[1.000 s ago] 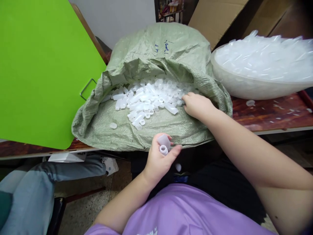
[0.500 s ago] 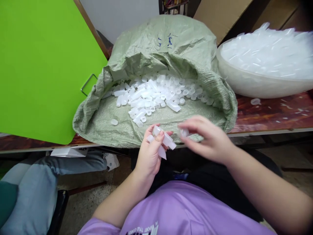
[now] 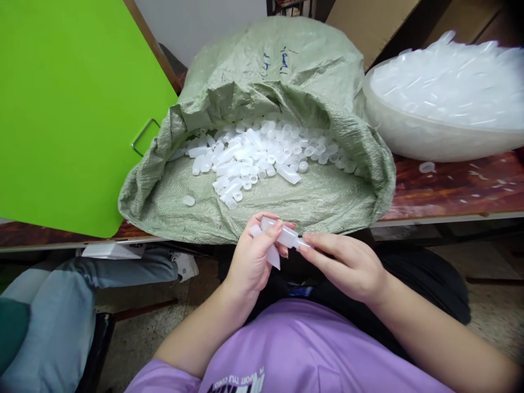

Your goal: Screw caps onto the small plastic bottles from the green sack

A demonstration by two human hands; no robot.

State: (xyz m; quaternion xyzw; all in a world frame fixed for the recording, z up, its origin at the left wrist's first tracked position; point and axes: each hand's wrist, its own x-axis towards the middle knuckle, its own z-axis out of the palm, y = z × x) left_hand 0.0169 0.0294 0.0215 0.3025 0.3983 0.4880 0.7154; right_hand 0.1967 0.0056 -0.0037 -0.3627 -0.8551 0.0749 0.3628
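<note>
My left hand (image 3: pixel 256 254) is closed around two translucent white plastic tubes. One tube (image 3: pixel 286 236) lies under the thumb and points right; the other, with a slanted tip (image 3: pixel 273 258), sticks out below the palm. The fingertips of my right hand (image 3: pixel 347 262) pinch a small clear plastic cap (image 3: pixel 303 243) against the first tube's right end. How far the cap sits on the tube cannot be made out. Just beyond my hands, a pile of white plastic tubes and caps (image 3: pixel 249 158) lies in the mouth of a green woven sack (image 3: pixel 327 202).
A heaped translucent bowl (image 3: pixel 442 136) of plastic pieces stands at right, with a loose ring (image 3: pixel 427 167) before it on the red-brown table (image 3: pixel 462 191). A bright green board (image 3: pixel 73 109) with a metal handle is at left. Another person's jeans-clad leg (image 3: pixel 61 311) is below left.
My right hand has moved left and slightly down, bringing the small cap from apart to the end of the tube in my left hand. The left hand keeps its hold.
</note>
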